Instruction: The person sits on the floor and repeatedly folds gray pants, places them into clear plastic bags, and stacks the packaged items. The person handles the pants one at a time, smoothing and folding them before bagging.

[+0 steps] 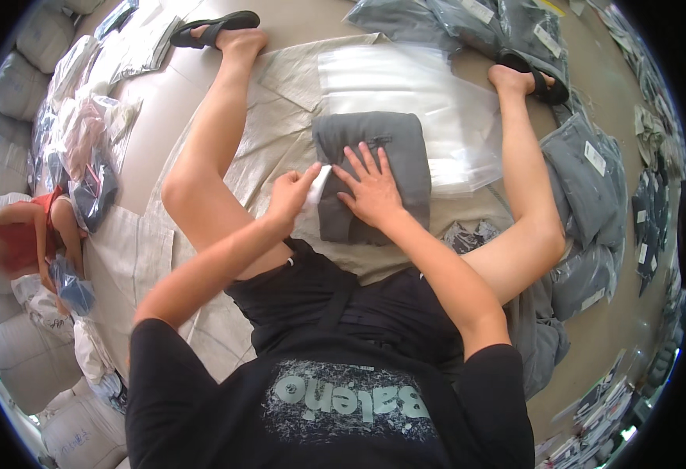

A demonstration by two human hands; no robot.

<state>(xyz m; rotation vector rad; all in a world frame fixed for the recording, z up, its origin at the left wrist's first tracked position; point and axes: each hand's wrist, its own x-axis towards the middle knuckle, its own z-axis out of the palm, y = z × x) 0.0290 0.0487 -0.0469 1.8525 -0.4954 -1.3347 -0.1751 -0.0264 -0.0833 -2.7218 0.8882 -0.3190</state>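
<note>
A folded grey garment (409, 199) lies on the cloth sheet between my legs, with a small dark mark near its upper middle. My right hand (374, 191) rests flat on it, fingers spread. At the garment's left edge my left hand (290, 194) is closed, pinching a small white tag (319, 187) between thumb and fingers. Part of the tag is hidden behind the fingers. Just beyond the garment, clear plastic bags (394, 82) lie flat, partly covered by its far edge.
Bagged grey garments (581, 176) with white labels lie along my right side, and more bagged garments (444, 22) lie at the far end. A beige sheet (280, 102) covers the floor. At the left another person (26, 234) sits among bagged clothes and large bales (34, 359).
</note>
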